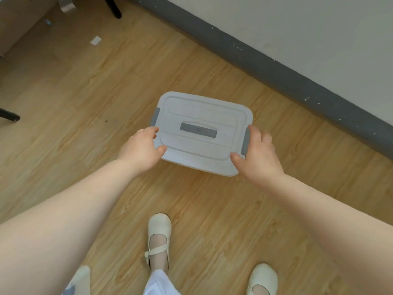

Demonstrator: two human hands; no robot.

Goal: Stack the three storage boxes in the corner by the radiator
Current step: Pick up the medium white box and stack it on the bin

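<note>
One white storage box (200,111) with a flat lid, a grey handle (197,129) in the middle and grey latches on both short sides is in the centre of the head view, over the wooden floor. My left hand (142,150) grips its near left corner, thumb on the lid. My right hand (259,154) grips the right side at the grey latch (245,141), thumb on the lid's near edge. Whether the box rests on the floor or is lifted, I cannot tell. No other box and no radiator is in view.
A white wall with a grey baseboard (276,67) runs diagonally just behind the box. Black furniture legs stand at the top (113,7) and the left edge (10,116). A paper scrap (95,40) lies on the floor. My feet in white shoes (159,231) are below the box.
</note>
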